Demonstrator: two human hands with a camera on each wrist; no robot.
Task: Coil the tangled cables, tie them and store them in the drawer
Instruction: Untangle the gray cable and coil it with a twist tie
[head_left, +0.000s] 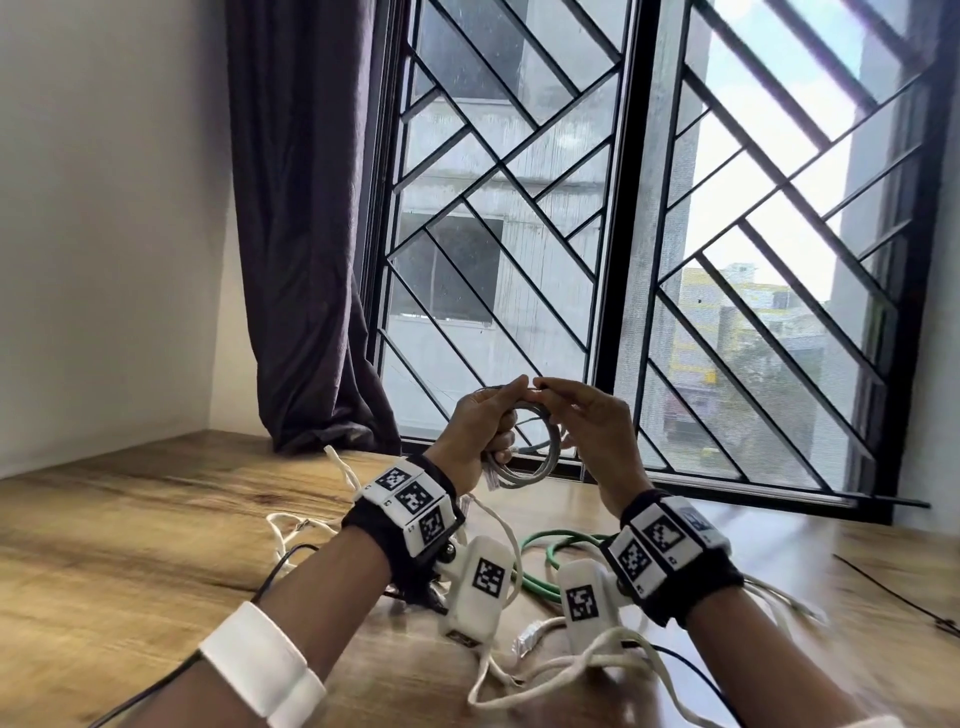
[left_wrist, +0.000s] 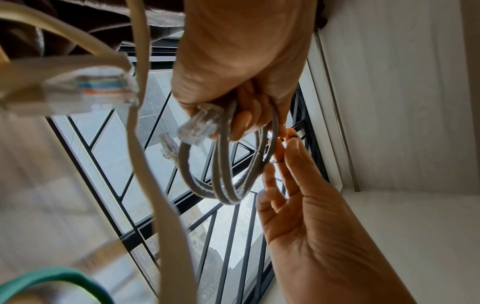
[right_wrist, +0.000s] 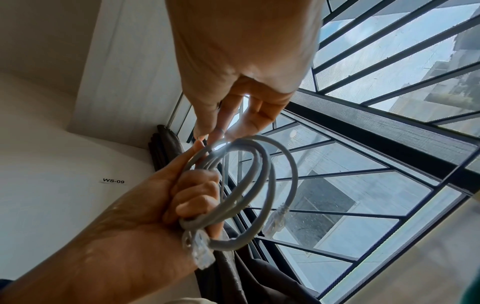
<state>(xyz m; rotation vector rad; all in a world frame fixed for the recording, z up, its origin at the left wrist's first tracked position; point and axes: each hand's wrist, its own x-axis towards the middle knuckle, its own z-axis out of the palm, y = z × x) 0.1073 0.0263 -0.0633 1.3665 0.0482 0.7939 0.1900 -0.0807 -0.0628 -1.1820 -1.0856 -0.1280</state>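
A grey network cable (head_left: 540, 460), wound into a small coil of a few loops, is held up in front of the window. My left hand (head_left: 480, 431) grips the coil's left side, fingers curled round the loops (right_wrist: 262, 185). Two clear plugs (left_wrist: 200, 125) hang out below that fist. My right hand (head_left: 553, 397) meets the coil's top with thumb and forefinger. There they pinch a thin dark tie (left_wrist: 276, 162) against the loops, the other fingers spread loosely. In the right wrist view the right hand (right_wrist: 210, 133) touches the left hand (right_wrist: 161, 201) at its thumb tip.
On the wooden table (head_left: 130, 519) below my wrists lie a green cable (head_left: 545, 564), tangled white cables (head_left: 550, 673) and a thin black lead (head_left: 280, 566). Another thin black strand (head_left: 893, 592) lies at the right. A dark curtain (head_left: 306, 234) and a barred window (head_left: 649, 234) stand behind.
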